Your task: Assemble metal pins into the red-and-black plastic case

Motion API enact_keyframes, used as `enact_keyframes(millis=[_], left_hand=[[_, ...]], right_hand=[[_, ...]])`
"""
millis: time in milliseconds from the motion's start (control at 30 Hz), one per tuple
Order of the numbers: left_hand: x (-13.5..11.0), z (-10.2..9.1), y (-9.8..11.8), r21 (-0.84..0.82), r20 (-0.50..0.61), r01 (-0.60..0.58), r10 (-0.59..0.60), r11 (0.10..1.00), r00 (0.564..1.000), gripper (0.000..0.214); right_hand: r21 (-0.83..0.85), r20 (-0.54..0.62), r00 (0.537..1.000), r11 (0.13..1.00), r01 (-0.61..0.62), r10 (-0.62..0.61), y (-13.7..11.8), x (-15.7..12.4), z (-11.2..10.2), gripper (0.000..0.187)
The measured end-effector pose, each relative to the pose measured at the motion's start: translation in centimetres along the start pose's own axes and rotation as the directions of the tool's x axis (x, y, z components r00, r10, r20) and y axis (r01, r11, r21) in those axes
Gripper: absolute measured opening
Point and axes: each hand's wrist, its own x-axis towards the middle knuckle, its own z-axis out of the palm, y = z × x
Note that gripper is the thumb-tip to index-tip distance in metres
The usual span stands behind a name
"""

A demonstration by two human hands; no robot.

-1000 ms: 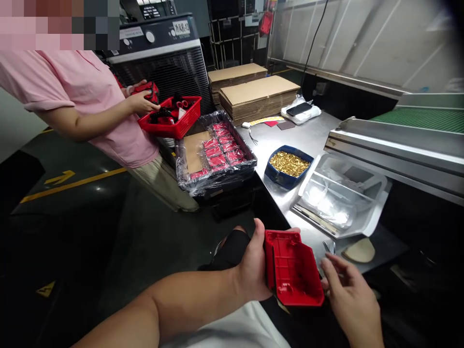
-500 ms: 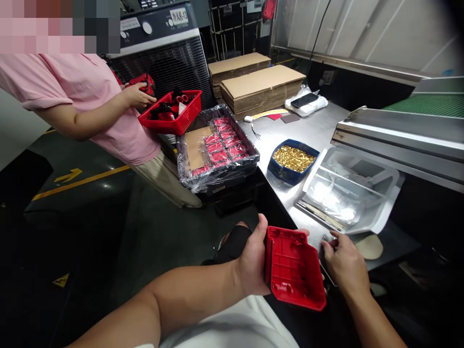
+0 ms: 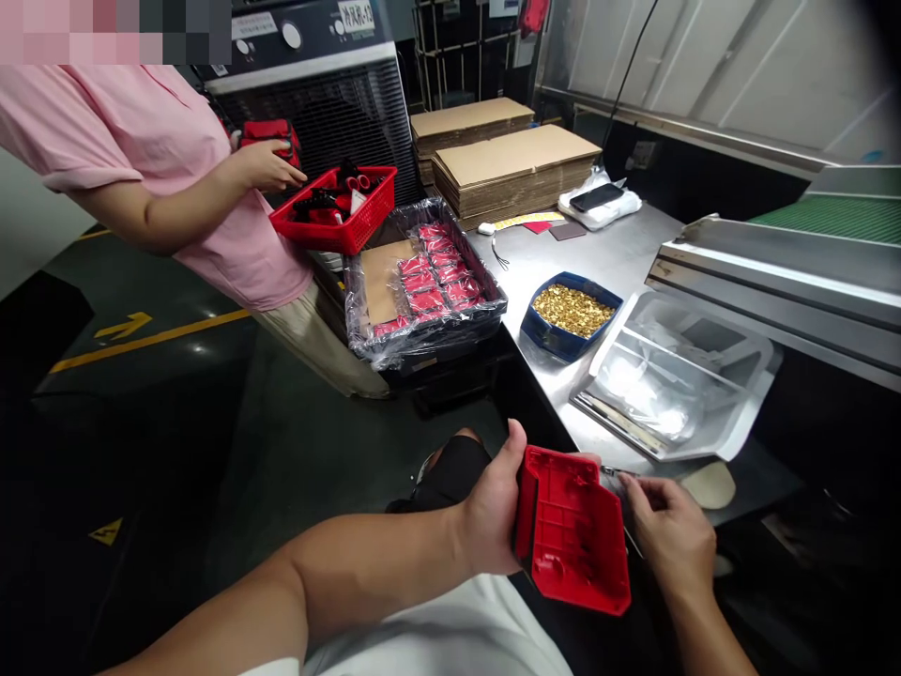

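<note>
My left hand (image 3: 491,512) grips a red plastic housing shell (image 3: 581,540) by its left side, thumb up. The shell's ribbed hollow inside faces me, and it is tilted. Fingertips show behind its top edge; the rest of the fingers are hidden. To the right, my right hand (image 3: 672,530) is closed in a pinch on a thin metal tool (image 3: 619,471) that points toward the shell's upper right corner. Its exact kind is too small to make out. A beige oval piece (image 3: 710,484) lies on the table just beyond the right hand.
On the metal table (image 3: 517,246) stand a blue bin (image 3: 556,343) of brass-coloured small parts, a translucent tub (image 3: 756,376) and cardboard stacks (image 3: 521,155). A wrapped crate (image 3: 450,338) of red parts is left. A person in pink (image 3: 175,141) holds red parts above a red basket (image 3: 366,221).
My right hand has turned and the metal tool now shows clearly near the shell's upper corner. The shell has shifted slightly down. The other person's red parts have turned.
</note>
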Motion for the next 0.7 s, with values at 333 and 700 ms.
enact_keyframes(millis=[333,700], left_hand=[[-0.1,-0.6,-0.8,0.054,-0.061,-0.042,0.046,0.998,0.997,0.095],[-0.1,-0.2,-0.6,0.120,-0.075,0.018,-0.008,0.993,0.997,0.099]], right_hand=[[-0.150,-0.122,0.927,0.930,0.337,-0.355,0.0,-1.3,-1.0,0.029],[-0.246,-0.027,0.982,0.954,0.173,-0.185,0.3,-0.8,-0.6,0.053]])
